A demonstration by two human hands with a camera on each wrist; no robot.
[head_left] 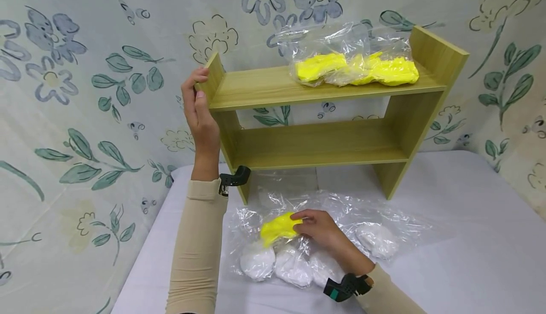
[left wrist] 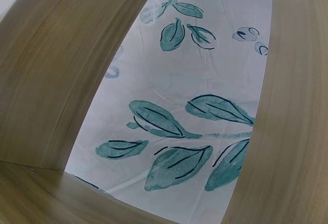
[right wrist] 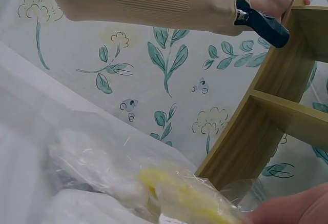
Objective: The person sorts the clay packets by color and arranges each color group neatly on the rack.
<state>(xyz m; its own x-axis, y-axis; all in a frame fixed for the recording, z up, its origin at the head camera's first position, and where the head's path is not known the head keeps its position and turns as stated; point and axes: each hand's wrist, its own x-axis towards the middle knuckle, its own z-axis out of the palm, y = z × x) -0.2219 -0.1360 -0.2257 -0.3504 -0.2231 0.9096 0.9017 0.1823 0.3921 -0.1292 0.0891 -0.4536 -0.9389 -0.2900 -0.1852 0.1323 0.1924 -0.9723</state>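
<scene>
A small two-tier wooden shelf [head_left: 320, 143] stands on the table. My left hand [head_left: 199, 110] grips the top of its left side panel, fingers over the edge; the left wrist view shows shelf boards but not the hand. In front of the shelf, my right hand [head_left: 320, 226] pinches the right end of a bagged yellow lump [head_left: 277, 228] between thumb and fingers. In the right wrist view that yellow lump [right wrist: 192, 196] shows blurred through clear plastic. White round lumps [head_left: 258, 261] in clear bags lie just below it, partly behind the right hand.
Yellow lumps [head_left: 362, 70] in clear bags sit on the shelf's top board, toward the right. Another bagged white lump [head_left: 377, 239] lies right of my right hand. A white cloth covers the table [head_left: 477, 238]. Floral fabric [head_left: 106, 129] hangs behind the shelf.
</scene>
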